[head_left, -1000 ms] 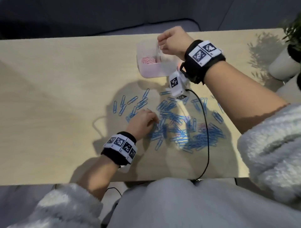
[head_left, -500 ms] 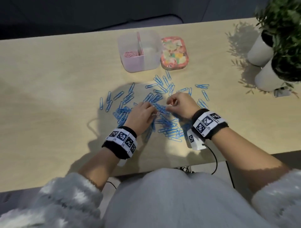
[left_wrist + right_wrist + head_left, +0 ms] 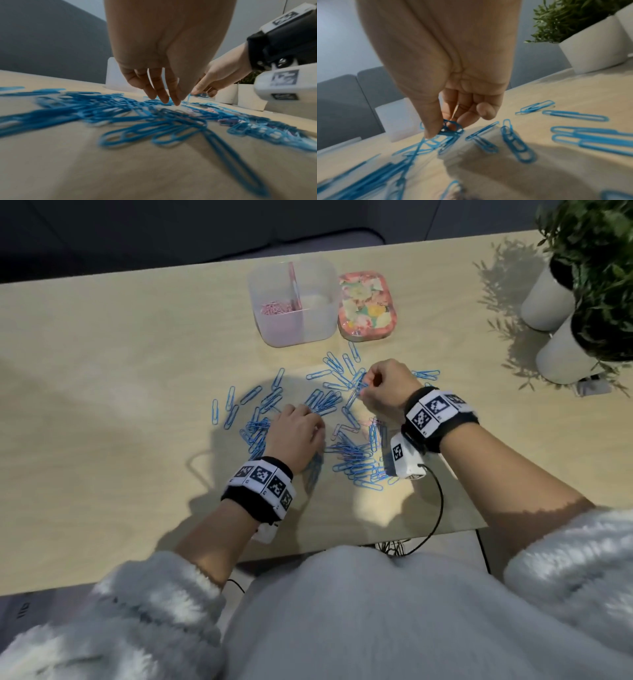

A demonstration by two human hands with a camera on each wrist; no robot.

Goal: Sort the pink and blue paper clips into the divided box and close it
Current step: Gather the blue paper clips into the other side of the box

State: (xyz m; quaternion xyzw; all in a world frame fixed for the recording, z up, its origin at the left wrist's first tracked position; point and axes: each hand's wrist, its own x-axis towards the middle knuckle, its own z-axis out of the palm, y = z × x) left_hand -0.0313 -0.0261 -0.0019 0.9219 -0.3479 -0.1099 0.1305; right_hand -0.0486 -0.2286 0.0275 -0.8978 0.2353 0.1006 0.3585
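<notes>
Blue paper clips (image 3: 329,402) lie scattered across the wooden table between my hands. A few pink clips (image 3: 374,422) are mixed in near my right wrist. The translucent divided box (image 3: 322,313) stands open behind them, with pink clips (image 3: 274,309) in its left compartment. Its floral lid (image 3: 367,306) lies just right of it. My left hand (image 3: 164,100) rests straight fingertips on the blue clips (image 3: 120,115) and holds nothing. My right hand (image 3: 443,129) pinches a small bunch of blue clips (image 3: 452,127) between thumb and fingers, just above the table.
Two white plant pots (image 3: 548,299) (image 3: 568,354) stand at the table's right end. A black cable (image 3: 438,508) runs from my right wrist over the near table edge. Bare wood (image 3: 102,405) spreads to the left of the clips.
My right hand came back from the box to the clip pile and now pinches blue clips. My left hand stayed on the pile.
</notes>
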